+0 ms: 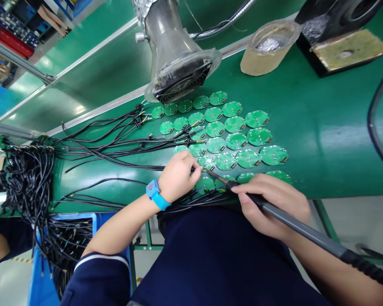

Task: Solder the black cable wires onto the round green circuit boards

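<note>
My left hand [179,173], with a blue wrist strap [157,195], pinches the end of a black cable [140,167] over a green circuit board [206,163]. In my right hand [271,204] is a soldering iron [284,218], gripped like a pen. Its tip points left and meets the coloured wires at the board's lower edge, close to my left fingertips. Rows of round green boards [235,124] lie around and beyond both hands. Several black cables with coloured wire ends rest among the boards on the left.
A fume extractor [178,63] hangs over the back rows. At the back right are a cup-like holder [268,49] and a yellow sponge [347,50] on a black stand. A cable bundle [27,178] hangs over a blue bin [95,221] at left. A person's arm shows at far left.
</note>
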A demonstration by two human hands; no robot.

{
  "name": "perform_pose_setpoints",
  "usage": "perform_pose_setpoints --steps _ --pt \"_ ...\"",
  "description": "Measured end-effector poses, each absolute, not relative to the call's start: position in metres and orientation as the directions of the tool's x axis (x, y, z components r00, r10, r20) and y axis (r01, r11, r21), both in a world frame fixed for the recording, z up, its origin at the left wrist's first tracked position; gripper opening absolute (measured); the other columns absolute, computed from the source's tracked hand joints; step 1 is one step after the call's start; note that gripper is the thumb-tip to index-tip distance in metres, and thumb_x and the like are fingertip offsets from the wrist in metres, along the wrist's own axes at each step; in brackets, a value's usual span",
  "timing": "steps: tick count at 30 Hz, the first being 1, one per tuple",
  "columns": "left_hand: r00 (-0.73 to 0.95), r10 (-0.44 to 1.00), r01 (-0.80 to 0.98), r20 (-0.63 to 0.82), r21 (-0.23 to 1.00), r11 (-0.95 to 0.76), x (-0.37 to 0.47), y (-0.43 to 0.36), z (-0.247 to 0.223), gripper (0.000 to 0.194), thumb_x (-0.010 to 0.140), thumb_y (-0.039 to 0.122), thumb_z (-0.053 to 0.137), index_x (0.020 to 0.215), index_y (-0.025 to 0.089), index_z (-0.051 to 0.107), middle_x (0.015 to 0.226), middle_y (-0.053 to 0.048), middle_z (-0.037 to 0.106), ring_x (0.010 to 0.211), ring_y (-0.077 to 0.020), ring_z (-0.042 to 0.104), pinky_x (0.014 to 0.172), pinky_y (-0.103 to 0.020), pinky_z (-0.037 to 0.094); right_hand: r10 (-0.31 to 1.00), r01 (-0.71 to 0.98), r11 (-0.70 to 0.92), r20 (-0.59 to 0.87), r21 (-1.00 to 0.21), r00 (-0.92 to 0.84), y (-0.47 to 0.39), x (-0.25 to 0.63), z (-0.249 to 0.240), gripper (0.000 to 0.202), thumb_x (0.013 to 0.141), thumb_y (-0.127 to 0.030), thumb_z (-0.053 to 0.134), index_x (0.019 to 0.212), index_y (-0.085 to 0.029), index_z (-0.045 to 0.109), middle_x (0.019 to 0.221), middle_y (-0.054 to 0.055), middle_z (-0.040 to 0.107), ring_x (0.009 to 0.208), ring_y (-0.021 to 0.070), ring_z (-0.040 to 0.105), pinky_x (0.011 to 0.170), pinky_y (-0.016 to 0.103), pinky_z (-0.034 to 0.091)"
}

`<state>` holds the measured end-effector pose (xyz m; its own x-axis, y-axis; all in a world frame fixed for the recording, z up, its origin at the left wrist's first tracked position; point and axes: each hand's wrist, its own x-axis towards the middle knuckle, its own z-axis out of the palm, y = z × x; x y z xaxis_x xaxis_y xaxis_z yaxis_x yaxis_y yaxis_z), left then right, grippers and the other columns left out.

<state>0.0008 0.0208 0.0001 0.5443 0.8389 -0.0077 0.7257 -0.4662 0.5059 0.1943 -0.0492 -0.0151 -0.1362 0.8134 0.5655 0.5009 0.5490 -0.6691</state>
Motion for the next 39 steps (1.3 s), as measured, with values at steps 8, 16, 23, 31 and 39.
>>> perform_pose_setpoints --steps 8,16,23,31,39 --pt "0.542 0.84 0.76 -0.02 0.438 -0.48 0.002 0.019 -0.002 0.013 0.085 0.016 0.053 0.073 0.014 0.057 0.08 -0.007 0.057 0.08 -0.0187 0.054 0.078 -0.033 0.046 0.796 0.499 0.573 0.587 -0.65 -0.149 -0.05 0.194 -0.017 0.012 0.078 -0.007 0.057 0.085 -0.016 0.06 0.064 0.0 0.056 0.056 0.0103 0.052 0.052 0.025 0.043" --pt "0.544 0.839 0.776 -0.01 0.387 -0.498 0.003 0.018 -0.003 0.013 0.085 0.016 0.054 0.073 0.013 0.059 0.08 -0.006 0.058 0.078 -0.0185 0.054 0.077 -0.032 0.046 0.778 0.523 0.595 0.601 -0.61 -0.185 -0.053 0.194 -0.019 0.011 0.078 -0.009 0.056 0.085 -0.017 0.061 0.063 0.001 0.056 0.055 0.0109 0.051 0.053 0.026 0.043" --pt "0.545 0.839 0.779 -0.018 0.38 -0.498 0.003 0.019 -0.003 0.013 0.085 0.016 0.054 0.073 0.014 0.058 0.08 -0.006 0.058 0.078 -0.0182 0.054 0.077 -0.032 0.047 0.753 0.542 0.606 0.639 -0.581 -0.158 -0.054 0.196 -0.017 0.015 0.077 -0.008 0.057 0.088 -0.017 0.06 0.063 0.0 0.055 0.055 0.0111 0.051 0.054 0.027 0.043" --pt "0.538 0.843 0.78 0.003 0.377 -0.499 0.003 0.017 -0.004 0.013 0.085 0.016 0.055 0.073 0.013 0.058 0.08 -0.006 0.058 0.079 -0.0179 0.055 0.077 -0.031 0.047 0.714 0.599 0.645 0.653 -0.475 -0.251 -0.054 0.186 -0.016 0.012 0.075 -0.009 0.058 0.085 -0.015 0.06 0.06 0.001 0.054 0.054 0.0123 0.05 0.052 0.028 0.041" --pt "0.542 0.84 0.794 -0.025 0.342 -0.502 0.004 0.017 -0.003 0.013 0.085 0.017 0.054 0.074 0.012 0.059 0.081 -0.007 0.059 0.079 -0.019 0.055 0.078 -0.032 0.046 0.718 0.581 0.655 0.639 -0.483 -0.278 -0.057 0.186 -0.017 0.012 0.075 -0.008 0.057 0.084 -0.014 0.06 0.059 0.0 0.053 0.053 0.0118 0.048 0.05 0.027 0.04"
